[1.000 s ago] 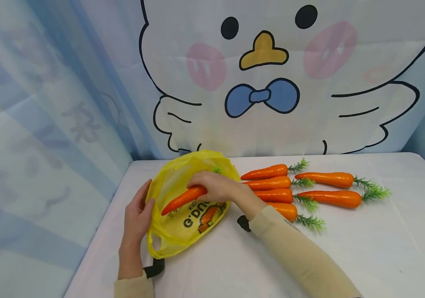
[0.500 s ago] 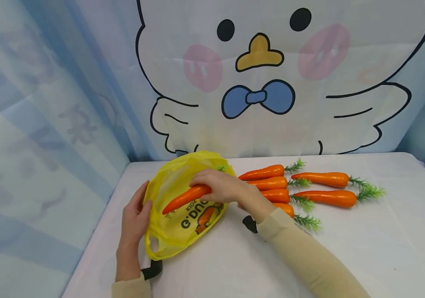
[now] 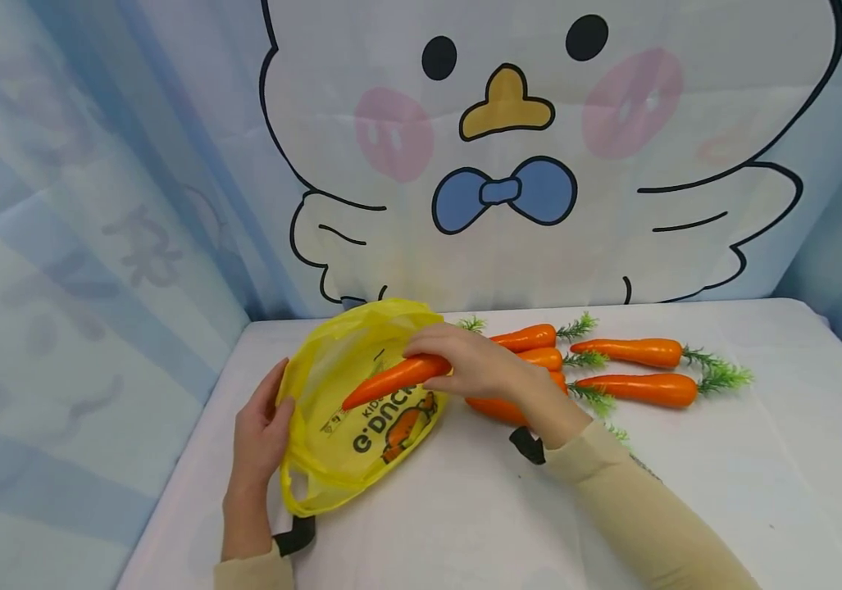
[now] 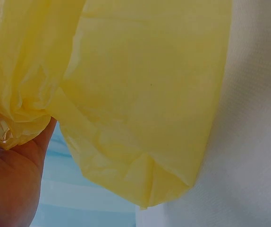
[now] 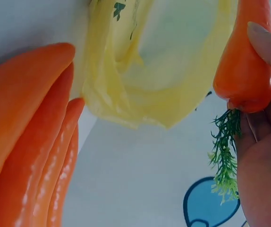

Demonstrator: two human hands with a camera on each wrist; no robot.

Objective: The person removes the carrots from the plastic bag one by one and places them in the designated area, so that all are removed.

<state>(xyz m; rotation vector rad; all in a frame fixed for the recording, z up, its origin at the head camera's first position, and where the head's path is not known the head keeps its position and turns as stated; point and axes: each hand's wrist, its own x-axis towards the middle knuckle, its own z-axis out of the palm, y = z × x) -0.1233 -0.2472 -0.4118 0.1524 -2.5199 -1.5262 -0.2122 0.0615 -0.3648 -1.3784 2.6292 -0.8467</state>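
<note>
A yellow plastic bag (image 3: 328, 471) with duck lettering lies at the left of the table, its mouth spread toward the viewer. My left hand (image 3: 261, 430) holds the bag's left edge; the left wrist view shows gathered yellow film (image 4: 29, 99) at its fingers. Over the bag's right side, my right hand (image 3: 475, 369) grips an orange toy carrot (image 3: 391, 381) by its thick end, tip pointing left across the opening. In the right wrist view, the thumb presses the carrot (image 5: 244, 66) near its top, and green leaves (image 5: 225, 156) hang below.
Several more carrots lie right of the bag in a row, partly hidden by my right arm. Two carrots (image 3: 638, 352) lie farther right. The white-covered table (image 3: 753, 483) ends at a cartoon backdrop (image 3: 509, 254); a blue curtain (image 3: 96, 328) hangs at the left.
My right hand has moved rightward with the carrot, from over the bag's middle to its right side. My left hand keeps its hold on the bag's edge.
</note>
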